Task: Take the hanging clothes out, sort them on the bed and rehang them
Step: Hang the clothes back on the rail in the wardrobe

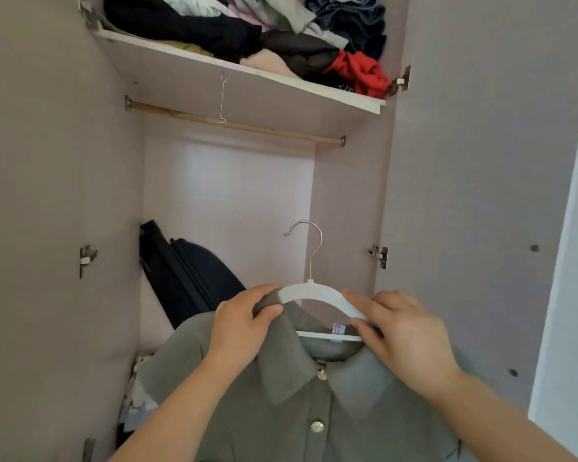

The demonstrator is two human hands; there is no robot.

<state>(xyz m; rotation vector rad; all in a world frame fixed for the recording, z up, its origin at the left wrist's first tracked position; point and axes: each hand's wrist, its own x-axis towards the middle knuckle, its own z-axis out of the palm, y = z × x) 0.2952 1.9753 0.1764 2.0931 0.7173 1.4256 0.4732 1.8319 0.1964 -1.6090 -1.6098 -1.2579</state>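
An olive-green collared shirt with metal buttons hangs on a white hanger with a metal hook, held low in front of the open wardrobe. My left hand pinches the shirt's collar over the hanger's left arm. My right hand grips the hanger's right arm and the collar there. The hook points up, well below the wooden rail, which is bare.
A thin wire hook dangles from the shelf above the rail. The shelf holds a heap of crumpled clothes. A dark suitcase leans in the wardrobe's lower left. Open doors stand on both sides.
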